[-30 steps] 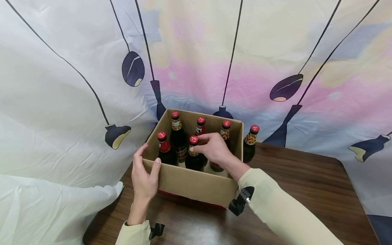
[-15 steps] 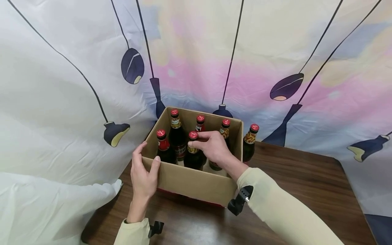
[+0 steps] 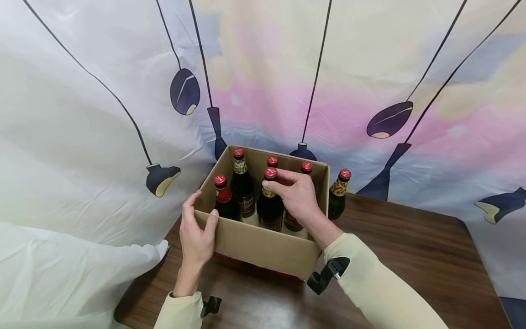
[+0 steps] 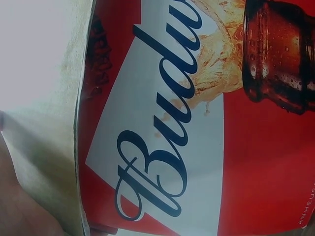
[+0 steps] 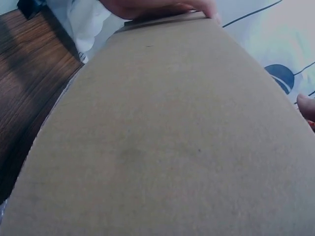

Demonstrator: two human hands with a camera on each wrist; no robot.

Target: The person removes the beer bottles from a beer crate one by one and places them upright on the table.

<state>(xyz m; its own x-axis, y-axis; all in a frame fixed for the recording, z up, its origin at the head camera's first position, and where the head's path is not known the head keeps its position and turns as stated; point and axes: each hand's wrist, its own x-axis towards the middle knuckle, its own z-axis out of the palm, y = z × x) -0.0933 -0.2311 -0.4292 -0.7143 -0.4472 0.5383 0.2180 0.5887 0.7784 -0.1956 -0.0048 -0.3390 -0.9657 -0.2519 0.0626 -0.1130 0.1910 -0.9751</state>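
The left hand (image 3: 198, 240) had its grip clamped on a cardboard carton (image 3: 265, 249) at the far-left corner of the surface (image 3: 402, 237). Inside, the right hand (image 3: 301, 194) had its grip pinching a beer bottle (image 3: 270, 208) beside four other bottles (image 3: 242, 185); a sixth bottle (image 3: 337, 201) stood outside, near the far edge.

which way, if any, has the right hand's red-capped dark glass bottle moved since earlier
Yes: in the head view, the bottle rose relative to the brown cardboard box.
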